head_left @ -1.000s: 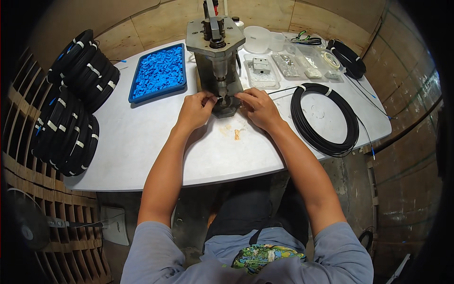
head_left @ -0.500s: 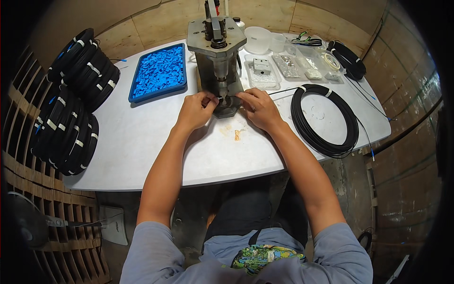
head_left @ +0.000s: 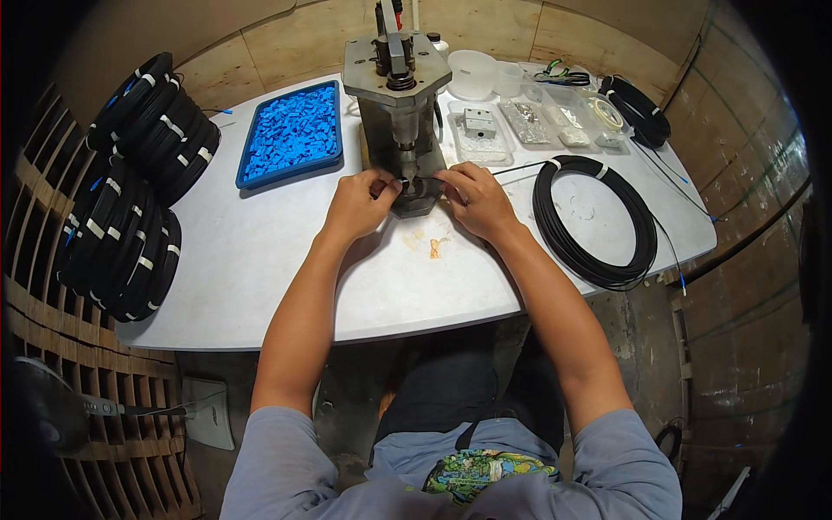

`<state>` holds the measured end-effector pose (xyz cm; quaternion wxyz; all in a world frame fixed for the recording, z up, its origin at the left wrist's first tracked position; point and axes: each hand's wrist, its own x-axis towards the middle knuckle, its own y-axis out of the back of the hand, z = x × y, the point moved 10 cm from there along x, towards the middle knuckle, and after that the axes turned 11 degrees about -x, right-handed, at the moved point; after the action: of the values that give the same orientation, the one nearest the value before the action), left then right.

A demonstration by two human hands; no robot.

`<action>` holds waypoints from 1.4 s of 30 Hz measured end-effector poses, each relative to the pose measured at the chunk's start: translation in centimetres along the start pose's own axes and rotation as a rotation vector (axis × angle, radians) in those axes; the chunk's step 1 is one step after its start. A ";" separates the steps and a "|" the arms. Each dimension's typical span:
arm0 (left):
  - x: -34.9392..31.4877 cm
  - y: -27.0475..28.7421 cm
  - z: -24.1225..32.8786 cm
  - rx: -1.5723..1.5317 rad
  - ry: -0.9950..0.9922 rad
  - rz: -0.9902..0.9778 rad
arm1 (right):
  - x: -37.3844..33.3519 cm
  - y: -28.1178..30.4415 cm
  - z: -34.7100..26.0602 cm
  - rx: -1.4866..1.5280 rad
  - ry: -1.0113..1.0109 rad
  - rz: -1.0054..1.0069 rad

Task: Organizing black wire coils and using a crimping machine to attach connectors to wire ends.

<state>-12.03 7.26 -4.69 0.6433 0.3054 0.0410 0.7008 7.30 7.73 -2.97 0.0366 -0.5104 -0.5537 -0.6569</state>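
Observation:
At the middle of the table stands a grey metal bench press (head_left: 374,130) with a vertical ram above its base. My left hand (head_left: 357,204) is closed in a pinch at the left of the ram's lower end; what its fingertips hold is too small to make out. On the other side, my right hand (head_left: 477,201) is closed on a black cable (head_left: 522,168) close to the ram. This cable runs rightward from behind my right hand to a large black cable coil (head_left: 546,217) lying on the table. My fingers and the ram partly hide the spot between both hands.
A blue tray (head_left: 243,184) of small blue parts lies left of the press. Taped black cable coils (head_left: 130,234) are stacked at the left edge. Clear plastic boxes (head_left: 511,143) with small parts, a white bowl (head_left: 472,74) and another black coil (head_left: 641,108) occupy the back right.

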 end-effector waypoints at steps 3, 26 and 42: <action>0.0 0.0 0.0 -0.002 0.002 0.005 | 0.0 0.0 0.1 0.007 0.004 0.005; 0.0 0.1 0.0 -0.024 0.002 0.001 | -0.1 -0.2 0.2 0.028 -0.018 -0.045; -0.1 0.1 -0.2 -0.026 0.000 0.002 | -0.2 -0.2 0.1 0.029 0.022 -0.017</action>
<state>-12.16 7.23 -4.80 0.6465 0.2969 0.0316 0.7021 7.27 7.77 -3.26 0.0445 -0.4978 -0.5672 -0.6546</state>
